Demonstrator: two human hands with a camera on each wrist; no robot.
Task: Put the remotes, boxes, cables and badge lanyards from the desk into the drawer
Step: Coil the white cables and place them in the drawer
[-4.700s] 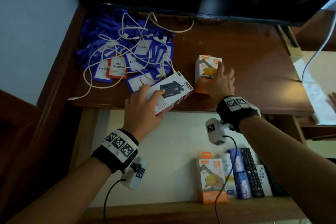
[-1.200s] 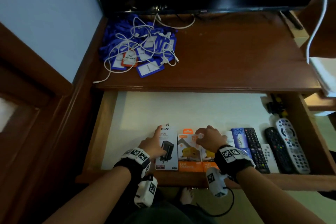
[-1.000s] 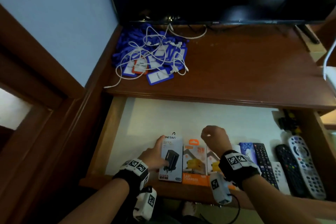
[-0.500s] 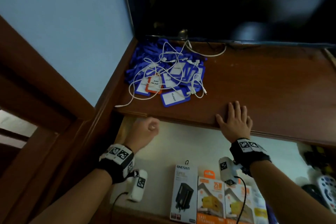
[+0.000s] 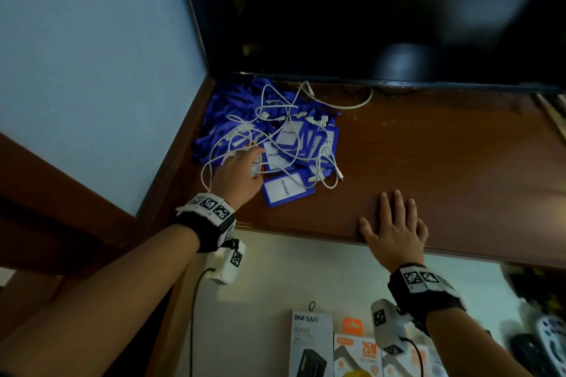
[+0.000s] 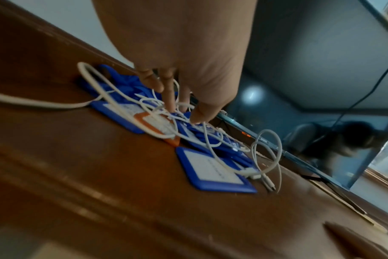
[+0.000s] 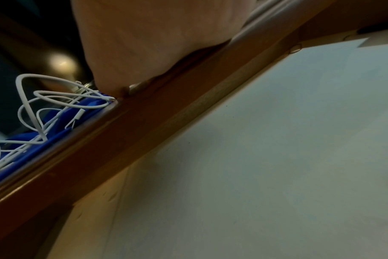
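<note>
Dark wooden desk [image 5: 428,162] under a TV [image 5: 367,9]. Left hand [image 5: 237,179], fingers loosely spread, is poking into the white cables [image 5: 275,119] on the blue badge lanyards [image 5: 232,101] right under its fingertips. Right hand [image 5: 395,232] lies flat, fingers straight, on the desk edge; boxes [image 5: 311,346] sit in the drawer [image 5: 291,269] below it.

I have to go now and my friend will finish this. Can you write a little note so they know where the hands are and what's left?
Left hand: fingers down among the white cables on the blue badge lanyards, no firm grip yet.
Right hand: flat on the desk edge, holding nothing.
Done: boxes and remotes lie in the open drawer.
Left: move the cable-and-lanyard pile from the desk's back left corner into the drawer.
</note>
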